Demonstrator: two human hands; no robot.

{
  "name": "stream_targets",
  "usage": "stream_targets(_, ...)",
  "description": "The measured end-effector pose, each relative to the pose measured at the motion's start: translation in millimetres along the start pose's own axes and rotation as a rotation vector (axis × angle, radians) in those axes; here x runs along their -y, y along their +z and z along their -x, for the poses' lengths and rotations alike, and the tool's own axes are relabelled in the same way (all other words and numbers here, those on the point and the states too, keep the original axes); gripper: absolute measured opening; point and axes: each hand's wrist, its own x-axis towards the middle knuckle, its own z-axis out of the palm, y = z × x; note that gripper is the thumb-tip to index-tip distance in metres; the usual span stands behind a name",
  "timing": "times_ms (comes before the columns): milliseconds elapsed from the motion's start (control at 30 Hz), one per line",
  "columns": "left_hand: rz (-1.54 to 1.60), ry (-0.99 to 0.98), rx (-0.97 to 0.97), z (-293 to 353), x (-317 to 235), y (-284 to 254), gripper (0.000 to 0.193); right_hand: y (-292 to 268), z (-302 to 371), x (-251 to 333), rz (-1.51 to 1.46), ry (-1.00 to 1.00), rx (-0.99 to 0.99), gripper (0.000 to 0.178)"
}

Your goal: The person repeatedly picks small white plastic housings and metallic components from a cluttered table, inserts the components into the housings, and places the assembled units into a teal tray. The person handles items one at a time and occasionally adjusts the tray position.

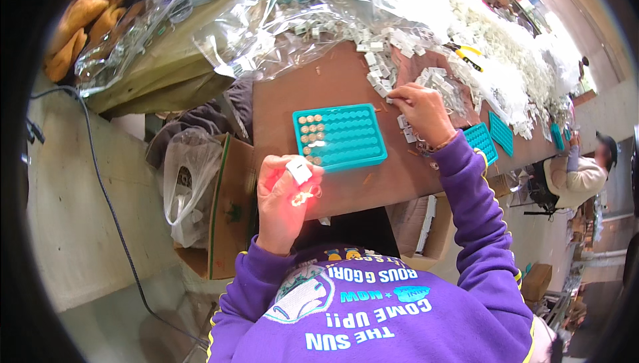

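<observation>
Raised in front of the tray's near left corner, my left hand (279, 200) pinches a small white plastic box (299, 170). A red glow lights the fingers below it, around a small pale thing that is too bright to make out. Farther right, my right hand (426, 115) has its fingertips pressed together beside a heap of white plastic pieces (381, 73); what they hold, if anything, is too small to tell. Between the hands lies a teal tray (384, 157) with rows of round hollows. Several beige round pieces (311, 129) fill its left end.
Yellow-and-black pliers (468, 55) lie among a large white heap (526, 63). Smaller teal trays (480, 143) sit right of my right forearm. Clear plastic bags (266, 37) cover the back left. A cardboard box (229, 210) stands left of the brown table (286, 97). Two people sit at the right.
</observation>
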Motion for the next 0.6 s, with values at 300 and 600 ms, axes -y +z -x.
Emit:
stream_targets(300,-0.007,-0.034,-0.084,-0.1,0.1,3.4,0.019,35.8,-20.1,7.3,0.328,-0.194,0.142,0.008)
stream_targets(600,-0.047,0.012,-0.005,0.9,-2.1,5.9,0.007,43.5,-24.7,2.3,0.334,-0.160,0.123,0.004)
